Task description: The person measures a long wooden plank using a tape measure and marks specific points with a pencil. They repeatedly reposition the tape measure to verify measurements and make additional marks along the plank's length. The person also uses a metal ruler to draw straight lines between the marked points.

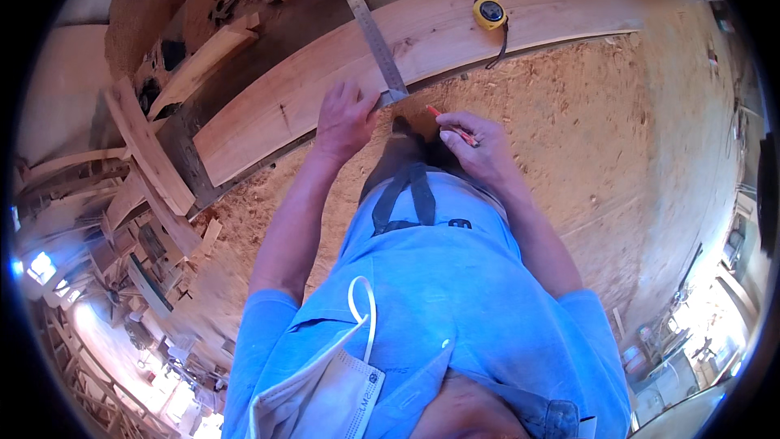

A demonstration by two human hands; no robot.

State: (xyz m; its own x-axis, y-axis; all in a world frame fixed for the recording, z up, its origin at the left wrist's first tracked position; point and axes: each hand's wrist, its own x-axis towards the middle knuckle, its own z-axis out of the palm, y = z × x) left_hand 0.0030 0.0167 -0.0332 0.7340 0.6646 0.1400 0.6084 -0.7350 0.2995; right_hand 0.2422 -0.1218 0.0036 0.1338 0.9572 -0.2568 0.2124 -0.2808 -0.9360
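Observation:
A long pale wooden board (301,73) lies across in front of me. Over its width rests a metal try square (372,32), the stock at the board's near edge. My left hand (345,120) is at that edge, its fingers curled over the wood and its thumb against the square's stock, gripping it. Just right of the square, my right hand (479,146) pinches a red pencil (465,136), whose tip points toward the stock and is apart from the board. Farther right on the board sits a yellow tape measure (490,11) with a black strap.
Loose wooden pieces (150,150) are stacked at the left. Another wooden strip (207,65) lies beyond the board near dark metal parts. Sawdust covers the ground (585,130). A white face mask (325,394) hangs at my chest.

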